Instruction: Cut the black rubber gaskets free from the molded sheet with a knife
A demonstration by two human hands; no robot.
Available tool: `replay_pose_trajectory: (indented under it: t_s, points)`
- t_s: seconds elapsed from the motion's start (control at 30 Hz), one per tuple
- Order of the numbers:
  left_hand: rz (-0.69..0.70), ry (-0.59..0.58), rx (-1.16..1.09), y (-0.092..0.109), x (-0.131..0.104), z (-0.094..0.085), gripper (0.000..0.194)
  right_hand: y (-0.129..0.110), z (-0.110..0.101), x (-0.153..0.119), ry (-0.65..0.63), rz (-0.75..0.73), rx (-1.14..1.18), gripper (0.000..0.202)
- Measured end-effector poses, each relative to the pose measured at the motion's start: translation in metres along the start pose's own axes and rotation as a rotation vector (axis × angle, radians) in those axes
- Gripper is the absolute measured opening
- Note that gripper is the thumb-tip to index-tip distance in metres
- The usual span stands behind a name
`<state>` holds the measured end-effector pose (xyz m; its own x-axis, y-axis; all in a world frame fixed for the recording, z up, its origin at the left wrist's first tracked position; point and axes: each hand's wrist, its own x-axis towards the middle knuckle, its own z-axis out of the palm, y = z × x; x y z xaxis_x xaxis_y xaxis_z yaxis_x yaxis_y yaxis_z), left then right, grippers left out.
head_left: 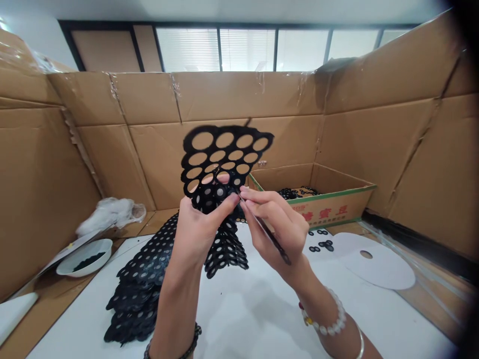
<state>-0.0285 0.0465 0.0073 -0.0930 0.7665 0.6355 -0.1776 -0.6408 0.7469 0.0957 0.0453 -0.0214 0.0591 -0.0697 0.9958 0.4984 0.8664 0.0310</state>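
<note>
My left hand (198,229) is closed on a black sheet of linked rings (214,142), its thumb pressed near the lower edge. The large-holed part stands up above my fingers, while smaller-holed folds hang beneath and spread over the white tabletop at left. Between the fingers of my right hand (280,224) is a slim dark pointed tool (271,234), its handle slanting down to the right. The tool's tip reaches the sheet close to my left thumb. Whether it passes through a ring is too small to tell.
Cardboard walls (224,99) enclose the white tabletop (239,314). At back right, an open carton (333,212) contains black ring pieces. Loose black rings (328,244) lie near a white disc (385,264). On the left are a white bowl (63,268) of black bits and a clear plastic bag (112,214).
</note>
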Motion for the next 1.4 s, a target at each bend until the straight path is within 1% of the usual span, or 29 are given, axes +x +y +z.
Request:
replay_pose_trajectory:
  t_s: [0.1,0.17,0.23,0.33,0.4,0.47,0.53,0.6,0.63,0.7,0.77,0.83,0.9,0.97,1.0,1.03,1.07,1.1,1.13,1.17,1.2,1.23,1.27,1.33,1.37,1.4]
  points:
    - [0.049,-0.078,0.038,-0.002,0.002,0.000,0.025,0.005,-0.001,-0.003,0.004,-0.016,-0.062,0.022]
    - [0.030,-0.142,0.026,-0.002,0.003,0.000,0.025,0.010,-0.002,-0.006,0.011,-0.035,-0.141,0.023]
    - [0.019,-0.173,0.029,-0.002,0.003,0.000,0.027,0.013,-0.004,-0.008,-0.003,-0.062,-0.203,0.023]
    - [0.030,-0.216,0.060,-0.004,0.003,0.000,0.029,0.017,-0.008,-0.007,-0.049,-0.076,-0.196,0.024]
    - [0.038,-0.240,0.084,-0.004,0.003,0.001,0.028,0.019,-0.010,-0.004,-0.050,-0.067,-0.142,0.027]
    - [0.039,-0.224,0.132,-0.004,0.002,0.003,0.024,0.022,-0.013,-0.001,-0.052,-0.054,-0.101,0.027]
    - [0.031,-0.160,0.190,-0.004,0.002,0.007,0.024,0.027,-0.014,0.000,-0.077,-0.041,-0.090,0.022]
    - [-0.005,-0.117,0.220,-0.006,0.001,0.011,0.030,0.033,-0.015,-0.001,-0.118,-0.002,-0.070,0.016]
    - [-0.028,-0.120,0.222,-0.007,0.001,0.012,0.034,0.037,-0.015,-0.002,-0.132,0.025,-0.052,0.013]
    - [-0.080,-0.169,0.226,-0.009,0.002,0.014,0.038,0.043,-0.015,-0.006,-0.137,0.104,-0.017,0.011]
    - [-0.134,-0.227,0.257,-0.011,0.004,0.015,0.033,0.047,-0.017,-0.007,-0.116,0.207,0.009,0.013]
    - [-0.172,-0.276,0.300,-0.010,0.005,0.013,0.029,0.049,-0.020,-0.005,-0.065,0.326,0.052,0.020]
    - [-0.180,-0.328,0.342,-0.007,0.007,0.009,0.027,0.054,-0.030,0.001,0.020,0.442,0.142,0.026]
    - [-0.196,-0.359,0.382,-0.002,0.008,0.001,0.027,0.063,-0.048,0.011,0.166,0.516,0.241,0.027]
    - [-0.213,-0.351,0.395,0.001,0.008,-0.005,0.028,0.071,-0.060,0.015,0.251,0.543,0.275,0.026]
    - [-0.237,-0.314,0.392,0.003,0.009,-0.011,0.028,0.080,-0.073,0.017,0.352,0.553,0.278,0.026]
    - [-0.246,-0.253,0.371,0.005,0.009,-0.018,0.026,0.091,-0.085,0.018,0.460,0.551,0.252,0.029]
    - [-0.243,-0.183,0.333,0.007,0.010,-0.024,0.025,0.104,-0.095,0.016,0.524,0.540,0.191,0.029]
    - [-0.242,-0.117,0.290,0.008,0.011,-0.030,0.025,0.116,-0.102,0.011,0.612,0.480,0.073,0.030]
    - [-0.239,-0.063,0.245,0.009,0.013,-0.034,0.028,0.129,-0.105,0.005,0.599,0.440,-0.033,0.026]
    - [-0.240,-0.023,0.205,0.009,0.014,-0.037,0.031,0.140,-0.104,-0.004,0.560,0.422,-0.083,0.023]
    - [-0.246,0.001,0.174,0.009,0.015,-0.038,0.035,0.149,-0.099,-0.013,0.456,0.422,-0.107,0.020]
    - [-0.252,0.014,0.147,0.008,0.016,-0.037,0.038,0.155,-0.091,-0.021,0.308,0.431,-0.106,0.022]
    - [-0.271,0.023,0.109,0.006,0.016,-0.033,0.042,0.157,-0.070,-0.030,0.124,0.434,-0.087,0.030]
    - [-0.282,0.026,0.097,0.006,0.016,-0.031,0.043,0.151,-0.061,-0.030,0.070,0.429,-0.081,0.031]
    - [-0.292,0.028,0.088,0.005,0.016,-0.028,0.044,0.141,-0.052,-0.026,0.046,0.419,-0.077,0.030]
